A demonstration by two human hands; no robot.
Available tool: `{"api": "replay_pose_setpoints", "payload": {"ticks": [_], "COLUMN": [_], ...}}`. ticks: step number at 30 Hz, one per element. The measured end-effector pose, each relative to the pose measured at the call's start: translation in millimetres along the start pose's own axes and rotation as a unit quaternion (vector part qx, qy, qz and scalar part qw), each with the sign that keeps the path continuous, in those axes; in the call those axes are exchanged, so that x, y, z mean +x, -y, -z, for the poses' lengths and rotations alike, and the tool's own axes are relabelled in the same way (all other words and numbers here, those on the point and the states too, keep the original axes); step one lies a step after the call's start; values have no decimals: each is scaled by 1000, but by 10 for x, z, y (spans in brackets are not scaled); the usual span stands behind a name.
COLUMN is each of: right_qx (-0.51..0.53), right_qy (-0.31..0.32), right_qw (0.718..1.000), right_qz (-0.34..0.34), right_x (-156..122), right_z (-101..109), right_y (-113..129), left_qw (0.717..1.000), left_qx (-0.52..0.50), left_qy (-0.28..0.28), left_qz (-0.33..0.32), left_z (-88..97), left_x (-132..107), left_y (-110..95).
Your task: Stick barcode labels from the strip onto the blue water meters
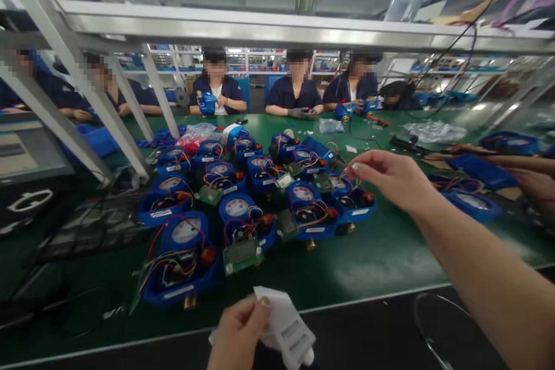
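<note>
My left hand (238, 332) is at the near edge of the green table (381, 260), closed on a white strip of printed labels (288, 326). My right hand (390, 176) reaches out over the table with thumb and fingers pinched together above a blue water meter (353, 199); whether anything sits in the pinch I cannot make out. Several open blue meters (243, 214) with coloured wires and green circuit boards stand in rows between the two hands.
Slanted metal frame bars (82, 98) rise at the left and a steel shelf (277, 26) crosses overhead. Several people in dark blue sit at the far side. Another person's arm (511, 165) lies at the right by more meters. Plastic bags (427, 130) lie far right.
</note>
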State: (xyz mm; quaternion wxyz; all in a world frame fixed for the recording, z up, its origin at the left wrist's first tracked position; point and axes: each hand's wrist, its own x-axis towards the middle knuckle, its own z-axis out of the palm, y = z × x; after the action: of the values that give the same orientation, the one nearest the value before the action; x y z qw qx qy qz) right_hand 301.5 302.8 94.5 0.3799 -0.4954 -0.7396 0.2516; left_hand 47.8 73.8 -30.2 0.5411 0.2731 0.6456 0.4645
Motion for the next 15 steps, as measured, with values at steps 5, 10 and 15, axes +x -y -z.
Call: {"api": "replay_pose_setpoints", "payload": {"ticks": [5,10,15], "right_qx": [224,352,358], "right_qy": [183,205,247], "right_qw": [957,909,892], "right_qz": [-21,-89,-120], "right_x": [-1427,-2107,-2275], "right_z": [-507,-942,-989], "right_y": [464,483,513], "left_qw": [992,989,985], "left_qx": [-64,-89,-143], "left_qy": [100,89,-5], "left_qz": [-44,-81,-98], "left_z": [-157,-232,-212], "left_x": [-196,-426,-426], "left_y": [-244,-317,-328]}}
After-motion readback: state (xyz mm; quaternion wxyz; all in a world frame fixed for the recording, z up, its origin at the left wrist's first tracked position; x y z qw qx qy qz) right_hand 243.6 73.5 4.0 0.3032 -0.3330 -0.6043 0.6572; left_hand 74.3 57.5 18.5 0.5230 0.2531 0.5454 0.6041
